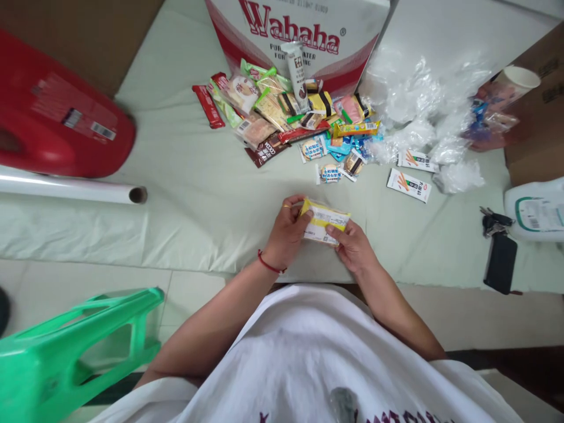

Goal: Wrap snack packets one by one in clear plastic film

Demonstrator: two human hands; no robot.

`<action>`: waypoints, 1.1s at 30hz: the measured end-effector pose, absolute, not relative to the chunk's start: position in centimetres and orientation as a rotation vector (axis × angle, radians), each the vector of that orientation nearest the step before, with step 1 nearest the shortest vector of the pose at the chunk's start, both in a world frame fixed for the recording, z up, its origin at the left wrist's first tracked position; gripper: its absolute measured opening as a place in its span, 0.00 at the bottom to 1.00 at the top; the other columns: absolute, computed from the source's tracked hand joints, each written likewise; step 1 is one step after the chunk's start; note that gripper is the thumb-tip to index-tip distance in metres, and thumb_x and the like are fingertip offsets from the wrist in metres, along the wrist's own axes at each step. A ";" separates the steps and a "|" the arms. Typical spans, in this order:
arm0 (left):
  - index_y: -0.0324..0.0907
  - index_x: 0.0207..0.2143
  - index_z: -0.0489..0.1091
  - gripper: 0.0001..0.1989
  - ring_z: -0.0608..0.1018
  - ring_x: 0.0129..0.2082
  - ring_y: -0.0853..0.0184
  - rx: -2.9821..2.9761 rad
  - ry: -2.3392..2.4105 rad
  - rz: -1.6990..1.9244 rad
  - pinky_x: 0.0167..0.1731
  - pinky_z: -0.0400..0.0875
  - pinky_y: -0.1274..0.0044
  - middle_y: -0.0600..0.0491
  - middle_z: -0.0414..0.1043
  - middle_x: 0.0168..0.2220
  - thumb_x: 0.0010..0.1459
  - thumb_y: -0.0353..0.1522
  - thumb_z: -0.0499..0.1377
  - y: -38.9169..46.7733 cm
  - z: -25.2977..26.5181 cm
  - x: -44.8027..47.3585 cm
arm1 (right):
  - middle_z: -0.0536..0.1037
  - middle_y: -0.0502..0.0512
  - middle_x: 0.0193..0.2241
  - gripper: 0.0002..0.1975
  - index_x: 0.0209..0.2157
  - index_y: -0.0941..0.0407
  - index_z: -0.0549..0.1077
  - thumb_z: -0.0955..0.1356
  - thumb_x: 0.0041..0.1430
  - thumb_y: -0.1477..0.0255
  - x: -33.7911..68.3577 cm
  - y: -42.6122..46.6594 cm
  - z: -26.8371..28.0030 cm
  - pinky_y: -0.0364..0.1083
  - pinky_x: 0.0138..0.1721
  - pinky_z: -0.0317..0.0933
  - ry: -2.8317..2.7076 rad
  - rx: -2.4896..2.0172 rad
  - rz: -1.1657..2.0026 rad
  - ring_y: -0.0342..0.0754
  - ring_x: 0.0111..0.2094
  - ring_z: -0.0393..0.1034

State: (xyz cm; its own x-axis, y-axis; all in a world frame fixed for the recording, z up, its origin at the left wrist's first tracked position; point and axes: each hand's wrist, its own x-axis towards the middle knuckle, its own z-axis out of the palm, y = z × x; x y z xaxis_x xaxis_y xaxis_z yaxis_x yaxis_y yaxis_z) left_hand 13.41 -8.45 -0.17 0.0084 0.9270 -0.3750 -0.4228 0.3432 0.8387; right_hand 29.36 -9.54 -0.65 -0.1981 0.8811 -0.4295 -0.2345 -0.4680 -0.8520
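Observation:
Both hands hold one yellow and white snack packet (324, 221) above the near edge of the table, its printed side facing up. My left hand (288, 226) grips its left end, thumb on top and fingers behind. At the packet's lower right, my right hand (352, 244) pinches it with the thumb across the front. Ahead of the hands lie two small wrapped biscuits, one of them a blue and white biscuit packet (329, 173). Beyond them is a heap of wrapped snacks, with a brown cocoa packet (267, 150) at its front left.
A Wahaha carton (299, 29) stands behind the heap. Crumpled clear plastic bags (418, 106) and two white stick-snack packets (409, 185) lie to the right. Keys (496, 220) and a black case (501, 262) are far right. A red jug (61, 111), white roll (70, 187) and green stool (83, 352) are left.

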 end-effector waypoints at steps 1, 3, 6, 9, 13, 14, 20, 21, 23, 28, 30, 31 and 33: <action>0.45 0.50 0.64 0.28 0.80 0.33 0.70 0.594 1.103 1.143 0.33 0.74 0.79 0.57 0.77 0.37 0.53 0.40 0.72 -8.5 -0.3 13.4 | 0.85 0.60 0.51 0.34 0.50 0.53 0.77 0.82 0.46 0.51 29.5 -9.7 -0.7 0.59 0.57 0.75 -0.815 -1.254 1.778 0.61 0.54 0.80; 0.44 0.49 0.64 0.28 0.81 0.36 0.69 0.608 1.117 1.107 0.36 0.75 0.79 0.57 0.77 0.39 0.50 0.38 0.73 -8.3 -0.3 13.3 | 0.85 0.59 0.50 0.34 0.50 0.53 0.77 0.83 0.44 0.54 30.1 -10.0 -0.8 0.59 0.56 0.75 -0.783 -1.279 1.769 0.60 0.52 0.81; 0.44 0.50 0.64 0.32 0.81 0.37 0.68 0.645 1.111 0.989 0.38 0.76 0.77 0.56 0.76 0.40 0.45 0.36 0.73 -8.0 -0.1 13.0 | 0.86 0.56 0.48 0.33 0.51 0.51 0.76 0.84 0.45 0.57 31.6 -10.4 -1.0 0.58 0.52 0.78 -0.740 -1.346 1.726 0.59 0.49 0.82; 0.44 0.51 0.66 0.32 0.80 0.38 0.68 0.704 1.079 0.891 0.39 0.77 0.76 0.56 0.74 0.42 0.43 0.34 0.73 -7.8 0.3 13.0 | 0.85 0.53 0.47 0.29 0.52 0.49 0.76 0.82 0.50 0.58 33.2 -11.0 -1.3 0.59 0.49 0.79 -0.690 -1.349 1.668 0.57 0.47 0.82; 0.46 0.51 0.65 0.33 0.79 0.39 0.68 0.514 1.021 1.040 0.41 0.76 0.75 0.58 0.72 0.40 0.44 0.33 0.74 -8.1 0.3 14.5 | 0.85 0.52 0.50 0.25 0.50 0.48 0.79 0.80 0.53 0.53 33.8 -11.5 -1.2 0.55 0.56 0.76 -0.489 -1.192 1.573 0.52 0.50 0.80; 0.47 0.50 0.64 0.33 0.79 0.40 0.68 0.437 1.002 1.093 0.42 0.76 0.75 0.58 0.71 0.40 0.43 0.34 0.75 -8.2 0.2 15.2 | 0.85 0.52 0.50 0.25 0.49 0.48 0.80 0.80 0.53 0.52 33.5 -11.6 -1.0 0.55 0.57 0.75 -0.447 -1.162 1.577 0.52 0.51 0.80; 0.46 0.45 0.64 0.28 0.77 0.44 0.68 0.416 1.055 1.202 0.48 0.72 0.73 0.56 0.70 0.45 0.44 0.34 0.73 -9.3 -0.7 19.3 | 0.84 0.50 0.51 0.22 0.47 0.48 0.81 0.82 0.52 0.61 30.0 -12.0 0.2 0.56 0.59 0.74 -0.366 -1.183 1.537 0.52 0.52 0.79; 0.45 0.44 0.64 0.27 0.77 0.44 0.67 0.470 1.090 1.180 0.48 0.72 0.72 0.55 0.70 0.45 0.44 0.35 0.73 -9.4 -0.8 19.5 | 0.84 0.49 0.51 0.21 0.47 0.48 0.80 0.82 0.51 0.62 29.7 -12.1 0.3 0.55 0.59 0.73 -0.359 -1.191 1.507 0.51 0.51 0.79; 0.45 0.43 0.65 0.25 0.78 0.44 0.66 0.574 1.151 1.114 0.48 0.73 0.71 0.54 0.71 0.43 0.45 0.36 0.72 -9.3 -0.9 19.3 | 0.85 0.49 0.50 0.21 0.46 0.48 0.80 0.82 0.51 0.62 29.8 -12.1 0.3 0.54 0.59 0.72 -0.383 -1.219 1.448 0.50 0.50 0.79; 0.44 0.43 0.66 0.21 0.81 0.41 0.64 0.771 1.335 1.055 0.47 0.76 0.69 0.53 0.75 0.38 0.49 0.37 0.69 -9.6 -1.1 15.5 | 0.85 0.52 0.46 0.22 0.44 0.52 0.78 0.82 0.48 0.65 36.0 -10.6 1.8 0.54 0.56 0.73 -0.632 -1.362 1.003 0.50 0.47 0.79; 0.45 0.44 0.67 0.20 0.81 0.40 0.64 0.894 1.425 1.139 0.45 0.77 0.69 0.54 0.76 0.37 0.51 0.38 0.68 -10.2 -1.4 12.8 | 0.84 0.53 0.45 0.21 0.42 0.53 0.77 0.82 0.47 0.67 41.1 -8.9 3.3 0.53 0.49 0.75 -0.670 -1.361 0.720 0.50 0.45 0.80; 0.44 0.45 0.67 0.20 0.82 0.40 0.64 0.967 1.496 1.192 0.45 0.78 0.69 0.53 0.76 0.37 0.53 0.38 0.68 -10.7 -1.6 11.2 | 0.83 0.54 0.45 0.20 0.41 0.54 0.76 0.81 0.47 0.68 44.1 -7.7 4.2 0.52 0.44 0.76 -0.663 -1.340 0.607 0.51 0.43 0.80; 0.44 0.48 0.68 0.19 0.82 0.41 0.62 1.099 1.663 1.256 0.47 0.78 0.66 0.51 0.77 0.40 0.57 0.40 0.67 -12.1 -2.2 8.1 | 0.84 0.55 0.43 0.15 0.41 0.54 0.76 0.78 0.51 0.74 50.3 -4.7 6.1 0.50 0.36 0.74 -0.619 -1.348 0.475 0.49 0.35 0.80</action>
